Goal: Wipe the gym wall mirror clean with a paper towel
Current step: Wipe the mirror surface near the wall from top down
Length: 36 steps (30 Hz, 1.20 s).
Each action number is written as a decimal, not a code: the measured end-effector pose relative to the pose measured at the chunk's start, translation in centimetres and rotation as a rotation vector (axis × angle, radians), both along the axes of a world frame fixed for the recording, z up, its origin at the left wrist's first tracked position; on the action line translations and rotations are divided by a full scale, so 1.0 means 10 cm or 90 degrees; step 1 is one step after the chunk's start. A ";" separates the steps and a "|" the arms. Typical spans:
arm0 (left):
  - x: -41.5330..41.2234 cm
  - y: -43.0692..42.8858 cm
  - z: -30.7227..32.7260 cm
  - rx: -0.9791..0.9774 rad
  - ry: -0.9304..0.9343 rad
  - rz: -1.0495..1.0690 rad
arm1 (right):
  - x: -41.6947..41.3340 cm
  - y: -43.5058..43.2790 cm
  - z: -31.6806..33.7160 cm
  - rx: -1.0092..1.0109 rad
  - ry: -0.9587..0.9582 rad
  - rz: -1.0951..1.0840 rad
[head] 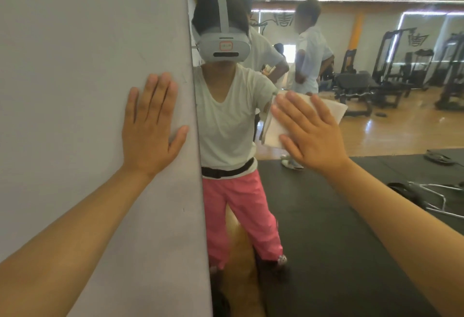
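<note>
At the junction of wall and mirror, the left hand (150,128) lies flat on the grey wall panel (75,53). Its fingers are straight and close together, the thumb is spread toward the panel's edge, and it holds nothing. The right hand (311,133) is likewise flat and open, fingers straight and slightly fanned. It presses a white paper towel (273,128) against the gym wall mirror (389,135), just right of the panel edge.

The towel is folded into a rough rectangle, soft and faintly textured. The palm covers its middle, so only its left side and upper right corner show. Both forearms are bare and cut off by the lower frame edges. The panel is matt, with faint scuffs.

The glass reflects the person in a grey headset (223,47), white V-neck top and pink trousers, cut off at the panel edge. It also reflects black floor mats (313,216), wooden flooring and dark weight machines (401,65). A second reflected figure is blurred. A tan shape at the mirror's foot cannot be identified.
</note>
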<state>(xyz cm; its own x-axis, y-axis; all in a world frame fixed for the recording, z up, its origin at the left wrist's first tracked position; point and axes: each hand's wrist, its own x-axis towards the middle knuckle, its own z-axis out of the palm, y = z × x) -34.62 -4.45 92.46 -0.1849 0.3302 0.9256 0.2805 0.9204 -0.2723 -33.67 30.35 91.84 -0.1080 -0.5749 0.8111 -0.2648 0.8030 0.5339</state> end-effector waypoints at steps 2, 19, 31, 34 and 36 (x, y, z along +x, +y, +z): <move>0.08 0.08 -0.07 0.043 -0.038 -0.019 | -0.01 -0.03 -0.02 -0.027 0.013 0.005; 0.03 0.74 -0.92 0.093 -0.040 -0.046 | 0.03 0.33 -1.43 0.156 -0.071 -0.020; 0.16 0.78 -0.87 0.085 -0.074 0.049 | 0.02 0.50 -1.41 0.239 -0.094 0.043; 0.23 0.81 -0.83 0.079 -0.094 0.091 | 0.02 0.54 -1.12 0.143 -0.075 0.066; 0.26 0.88 -0.84 0.108 -0.101 0.099 | 0.02 0.57 -0.78 0.073 -0.048 0.096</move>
<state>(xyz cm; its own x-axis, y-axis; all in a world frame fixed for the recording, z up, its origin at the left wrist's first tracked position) -32.07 4.33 84.02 -0.3682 0.1288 0.9208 0.1584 0.9846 -0.0743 -33.44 36.09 84.02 -0.0723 -0.6777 0.7318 -0.4202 0.6861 0.5939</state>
